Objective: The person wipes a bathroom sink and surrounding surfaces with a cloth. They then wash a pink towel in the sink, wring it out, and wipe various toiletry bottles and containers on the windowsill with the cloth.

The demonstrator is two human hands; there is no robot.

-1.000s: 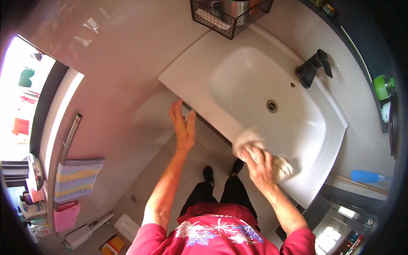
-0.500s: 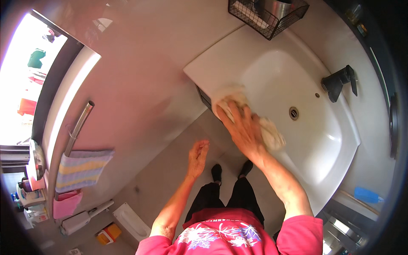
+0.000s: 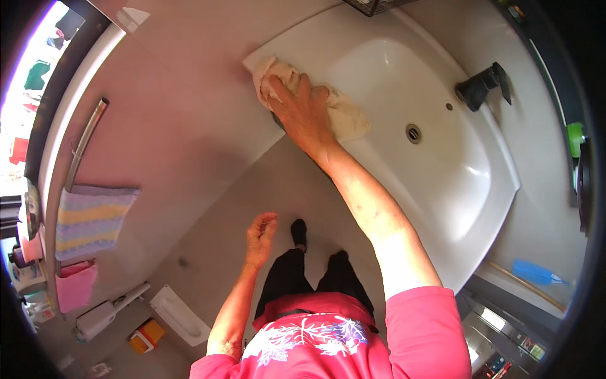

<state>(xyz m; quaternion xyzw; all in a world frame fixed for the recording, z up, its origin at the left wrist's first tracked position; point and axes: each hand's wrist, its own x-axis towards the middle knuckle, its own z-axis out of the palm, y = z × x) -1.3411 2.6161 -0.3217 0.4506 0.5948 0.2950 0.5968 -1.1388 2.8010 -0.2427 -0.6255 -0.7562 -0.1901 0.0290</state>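
Observation:
A cream cloth (image 3: 347,114) lies bunched over the near left rim of a white washbasin (image 3: 435,234). My right hand (image 3: 303,117) presses down on it with fingers bent into the folds, close to the basin's left corner. Part of the cloth trails from under the hand toward the bowl. My left hand (image 3: 260,240) hangs in the air over the floor, away from the basin. Its fingers are loosely bent and no object shows in them.
A black faucet (image 3: 483,85) and a drain (image 3: 413,133) are on the basin's right. A wire basket (image 3: 372,6) stands at its far edge. Towels, one striped (image 3: 95,221) and one pink (image 3: 77,285), hang from a metal rail (image 3: 85,142) on the left wall.
My right hand has slid the cloth leftward and away from me along the basin rim to its corner. My left hand stays low, its fingers more bent. The whole view has shifted.

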